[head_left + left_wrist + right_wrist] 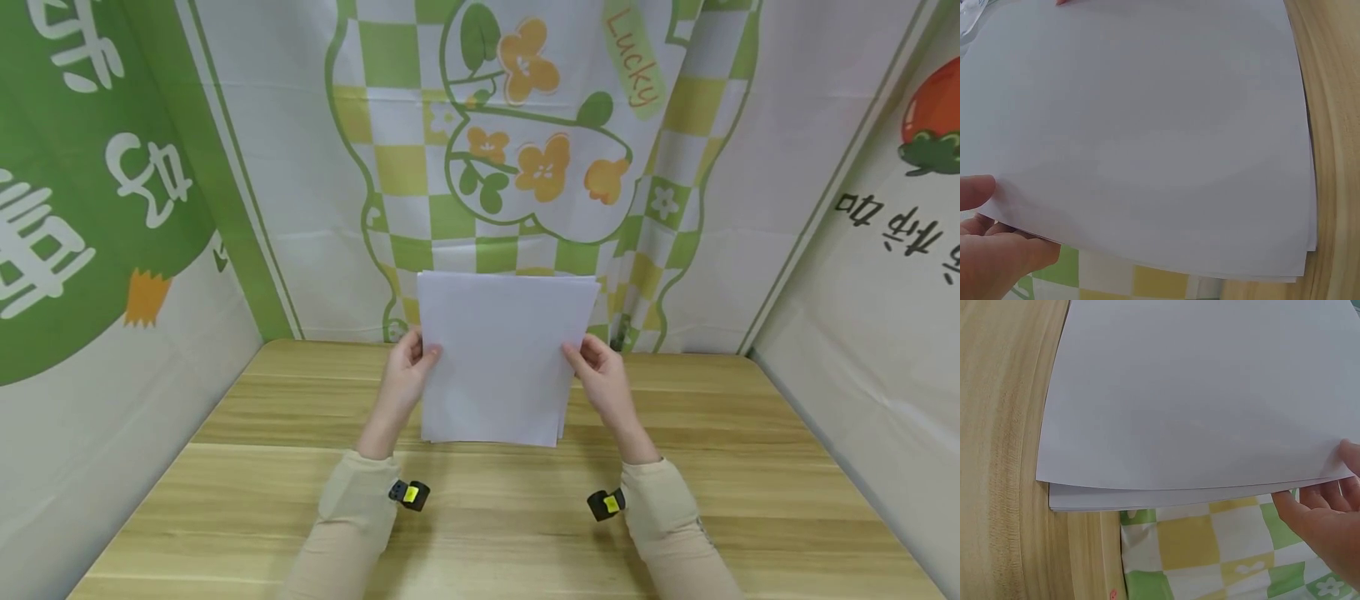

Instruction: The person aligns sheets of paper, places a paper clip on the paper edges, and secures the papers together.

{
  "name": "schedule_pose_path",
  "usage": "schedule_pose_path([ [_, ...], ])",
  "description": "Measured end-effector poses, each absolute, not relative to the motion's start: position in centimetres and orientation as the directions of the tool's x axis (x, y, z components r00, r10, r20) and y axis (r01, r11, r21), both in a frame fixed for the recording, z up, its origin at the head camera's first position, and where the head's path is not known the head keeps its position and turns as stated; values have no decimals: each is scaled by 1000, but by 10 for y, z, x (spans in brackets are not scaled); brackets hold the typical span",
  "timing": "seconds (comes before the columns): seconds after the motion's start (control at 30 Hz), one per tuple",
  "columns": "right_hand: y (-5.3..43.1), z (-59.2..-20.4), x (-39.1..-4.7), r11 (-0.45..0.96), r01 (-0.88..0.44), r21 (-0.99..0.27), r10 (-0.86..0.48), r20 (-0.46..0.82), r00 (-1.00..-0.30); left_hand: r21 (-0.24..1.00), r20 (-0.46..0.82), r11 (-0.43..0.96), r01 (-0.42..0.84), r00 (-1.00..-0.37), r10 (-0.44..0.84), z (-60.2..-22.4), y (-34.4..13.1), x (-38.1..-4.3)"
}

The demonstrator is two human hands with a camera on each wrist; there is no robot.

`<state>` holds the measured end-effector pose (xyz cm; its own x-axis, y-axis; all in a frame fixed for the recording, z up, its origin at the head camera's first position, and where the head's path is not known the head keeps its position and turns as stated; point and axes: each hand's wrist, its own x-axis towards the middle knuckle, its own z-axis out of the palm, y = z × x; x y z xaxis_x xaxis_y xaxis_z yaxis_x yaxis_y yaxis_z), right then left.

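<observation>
A small stack of blank white paper sheets [498, 358] is held up between both hands, tilted up above the wooden table. My left hand [405, 379] pinches its left edge, thumb on the front face and fingers behind. On the opposite edge, my right hand [603, 383] grips the same way. The sheets are not quite aligned: in the right wrist view a lower layer of paper [1116, 499] juts out past the top sheet [1197, 394]. The left wrist view also shows slightly offset corners on the paper [1166, 125].
The wooden table [487, 533] spreads beneath the arms. Behind its far edge hangs a curtain with green and yellow checks and flowers [397, 167]. Printed fabric walls stand at the left [187, 350] and right [862, 333]. A small black camera sits on each wrist.
</observation>
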<state>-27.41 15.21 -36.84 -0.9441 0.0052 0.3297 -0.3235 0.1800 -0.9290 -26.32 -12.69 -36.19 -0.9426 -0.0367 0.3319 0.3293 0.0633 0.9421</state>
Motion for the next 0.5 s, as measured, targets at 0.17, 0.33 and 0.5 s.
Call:
schedule_pose_path([
  [0.17,153,-370,-274,179,-315,-932,-12,318,-948,943,325,80,322,-945,-31,-367,-128,-266],
  [0.33,154,-373,-274,192,-329,-925,-28,330,-944,945,315,102,312,-949,-18,-371,-128,-267],
  [0.5,154,-377,-274,197,-334,-922,-38,334,-942,939,320,135,316,-948,-7,-374,-128,-267],
])
